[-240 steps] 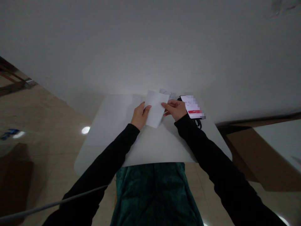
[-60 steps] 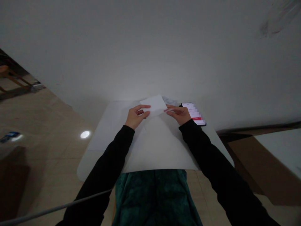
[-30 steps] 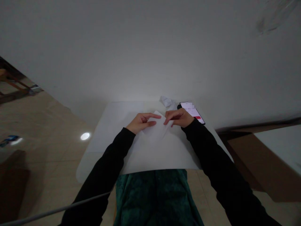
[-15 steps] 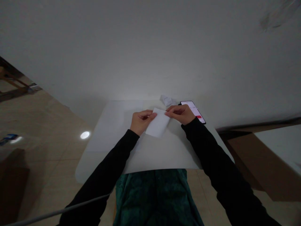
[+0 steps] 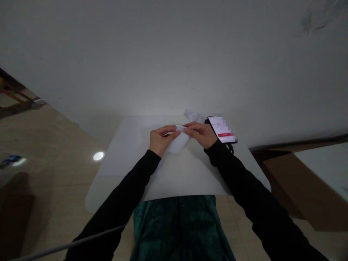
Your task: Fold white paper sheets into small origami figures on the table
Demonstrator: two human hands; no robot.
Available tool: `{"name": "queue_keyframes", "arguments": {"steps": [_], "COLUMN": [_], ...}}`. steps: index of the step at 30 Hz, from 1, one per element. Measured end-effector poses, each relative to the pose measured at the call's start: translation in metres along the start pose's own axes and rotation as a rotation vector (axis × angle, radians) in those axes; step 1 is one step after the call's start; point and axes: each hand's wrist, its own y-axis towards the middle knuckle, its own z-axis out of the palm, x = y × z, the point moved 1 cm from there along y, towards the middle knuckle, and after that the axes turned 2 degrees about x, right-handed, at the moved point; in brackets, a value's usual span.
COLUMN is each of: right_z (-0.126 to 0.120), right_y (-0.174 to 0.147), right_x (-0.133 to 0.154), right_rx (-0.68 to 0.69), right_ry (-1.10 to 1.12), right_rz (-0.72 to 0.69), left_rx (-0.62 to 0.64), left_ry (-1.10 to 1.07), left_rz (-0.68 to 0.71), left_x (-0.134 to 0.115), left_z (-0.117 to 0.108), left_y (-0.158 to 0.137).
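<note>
Between my hands is a small piece of white paper (image 5: 178, 144), its top edge folded over in a narrow strip. My left hand (image 5: 162, 139) pinches the paper's upper left corner between thumb and fingers. At the upper right, my right hand (image 5: 201, 134) grips the same folded edge, thumb on the near side. The fingertips of both hands are close together, hiding part of the edge. Below the paper lies the white table (image 5: 187, 185).
Large white sheets (image 5: 125, 145) lie on the table's left side. Crumpled paper (image 5: 193, 116) sits at the back by the wall. A lit phone (image 5: 221, 128) rests to the right, a dark cord beside it. A cardboard box (image 5: 307, 192) stands right of the table.
My right hand has moved left, closer to my left hand. The paper's top edge, flat before, is now turned over, and less of the sheet shows.
</note>
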Motion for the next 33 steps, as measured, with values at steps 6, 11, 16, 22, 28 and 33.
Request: {"name": "queue_keyframes", "arguments": {"steps": [6, 11, 16, 22, 28, 33], "right_z": [0.010, 0.012, 0.012, 0.011, 0.013, 0.012], "right_y": [-0.006, -0.008, -0.009, -0.009, -0.010, -0.011], "right_x": [0.008, 0.015, 0.017, 0.018, 0.022, 0.021], "right_rx": [-0.193, -0.202, -0.210, -0.231, -0.232, -0.232], "right_ry": [-0.150, -0.193, -0.186, -0.172, -0.182, -0.229], "right_rz": [-0.099, -0.212, -0.251, -0.269, -0.286, -0.270], "left_rx": [-0.025, -0.029, -0.002, -0.004, -0.014, -0.004], "left_ry": [-0.065, -0.090, -0.102, -0.096, -0.019, 0.001], "left_rz": [-0.034, -0.050, -0.033, -0.008, 0.035, 0.068], "left_x": [-0.008, -0.007, -0.009, -0.015, -0.016, -0.013], "left_z": [0.009, 0.011, 0.011, 0.014, 0.013, 0.011], "left_y": [-0.004, -0.004, -0.005, -0.006, -0.006, -0.005]}}
